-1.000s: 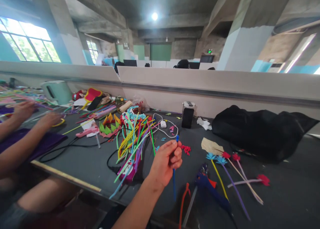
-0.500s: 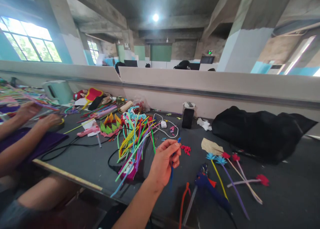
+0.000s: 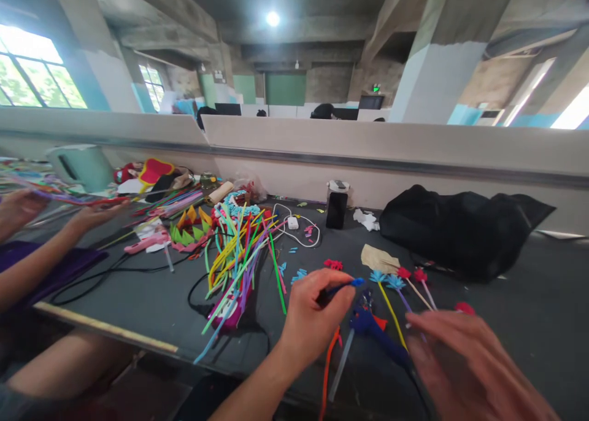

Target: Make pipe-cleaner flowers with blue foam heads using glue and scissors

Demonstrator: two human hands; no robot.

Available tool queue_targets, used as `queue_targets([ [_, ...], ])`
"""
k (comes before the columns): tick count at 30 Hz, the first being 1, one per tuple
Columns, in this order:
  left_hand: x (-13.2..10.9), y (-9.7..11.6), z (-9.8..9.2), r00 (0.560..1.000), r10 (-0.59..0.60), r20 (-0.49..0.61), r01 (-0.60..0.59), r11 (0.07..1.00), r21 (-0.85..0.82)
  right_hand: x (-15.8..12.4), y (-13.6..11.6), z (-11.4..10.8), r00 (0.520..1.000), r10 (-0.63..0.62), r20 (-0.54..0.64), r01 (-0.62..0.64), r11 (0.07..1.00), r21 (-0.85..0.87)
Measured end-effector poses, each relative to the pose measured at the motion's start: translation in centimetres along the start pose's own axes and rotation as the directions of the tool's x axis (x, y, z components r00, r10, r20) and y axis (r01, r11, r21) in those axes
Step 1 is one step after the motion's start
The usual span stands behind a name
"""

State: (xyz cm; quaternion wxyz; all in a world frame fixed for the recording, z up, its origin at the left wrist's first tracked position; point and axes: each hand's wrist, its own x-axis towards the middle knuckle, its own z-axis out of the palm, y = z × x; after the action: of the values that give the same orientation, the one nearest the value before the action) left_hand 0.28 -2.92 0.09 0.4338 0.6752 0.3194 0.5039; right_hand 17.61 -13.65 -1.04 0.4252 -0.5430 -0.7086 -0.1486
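My left hand [image 3: 313, 313] is closed in a pinch on a blue pipe cleaner [image 3: 358, 282]; its tip sticks out past the thumb and forefinger, and the rest is mostly hidden by the hand. My right hand [image 3: 469, 359] is at the lower right, slightly blurred, its fingers stretched out with nothing seen in them. Between the hands lies a dark blue hot glue gun [image 3: 384, 341] with a clear glue stick [image 3: 341, 366] at its back. Finished flowers with blue heads [image 3: 386, 279] and red heads [image 3: 411, 274] lie beyond my right hand, which partly covers their stems.
A pile of colourful pipe cleaners [image 3: 239, 255] lies left of centre. Red cut pieces [image 3: 334, 264], a phone [image 3: 337, 210], a brown paper piece [image 3: 380, 259] and a black bag [image 3: 460, 231] are farther back. At the left, another person's hands [image 3: 99, 212] hold pipe cleaners.
My right hand has come into view from the lower right. The left hand has turned and shifted a little lower, with the blue tip now pointing right. The view has swung slightly rightward.
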Motion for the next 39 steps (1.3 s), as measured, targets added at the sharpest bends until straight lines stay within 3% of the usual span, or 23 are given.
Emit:
queue_targets([
  [2,-0.4,0.3,-0.1,0.988,0.15,0.026,-0.152,0.984,0.093,3.0,-0.6,0.1,0.997,0.01,-0.075,-0.013,0.999,-0.03],
  [5,-0.6,0.3,-0.2,0.951,0.303,0.064,-0.309,0.937,0.163,5.9,-1.2,1.3,0.988,-0.121,-0.098,0.119,0.992,-0.032],
  [11,-0.6,-0.2,-0.2,0.888,0.438,0.14,-0.459,0.865,0.204,5.9,-0.5,2.9,0.984,-0.177,0.001,0.177,0.984,0.013],
  [17,-1.0,-0.3,-0.1,0.911,0.392,0.124,-0.411,0.882,0.23,5.6,-0.6,3.4,0.968,-0.252,-0.018,0.251,0.968,-0.024],
  [22,-0.5,-1.0,-0.9,0.956,0.284,0.074,-0.293,0.908,0.298,7.3,0.5,5.3,0.96,-0.275,0.049,0.262,0.948,0.179],
  [24,-0.2,-1.3,-1.6,0.976,0.218,0.029,-0.215,0.921,0.325,8.9,2.3,6.6,0.975,-0.205,0.086,0.183,0.96,0.21],
  [26,0.2,-1.5,-2.4,0.991,0.137,-0.014,-0.124,0.935,0.332,11.1,4.6,8.6,0.972,-0.023,0.235,-0.008,0.991,0.133],
  [27,0.3,-1.7,-2.9,0.995,0.095,-0.03,-0.08,0.943,0.324,12.3,5.8,9.9,0.931,0.07,0.357,-0.105,0.991,0.081],
  [30,0.3,-2.5,-4.1,0.998,-0.013,-0.056,0.027,0.967,0.254,15.9,9.2,14.8,0.851,0.112,0.513,-0.151,0.988,0.035],
  [34,-0.6,-4.6,-5.0,0.99,-0.108,-0.089,0.122,0.977,0.175,19.6,12.6,22.4,0.765,0.211,0.608,-0.205,0.975,-0.082],
  [39,-2.3,-7.9,-5.9,0.992,-0.114,-0.057,0.123,0.976,0.177,23.3,15.4,31.1,0.696,0.29,0.657,-0.225,0.957,-0.184],
])
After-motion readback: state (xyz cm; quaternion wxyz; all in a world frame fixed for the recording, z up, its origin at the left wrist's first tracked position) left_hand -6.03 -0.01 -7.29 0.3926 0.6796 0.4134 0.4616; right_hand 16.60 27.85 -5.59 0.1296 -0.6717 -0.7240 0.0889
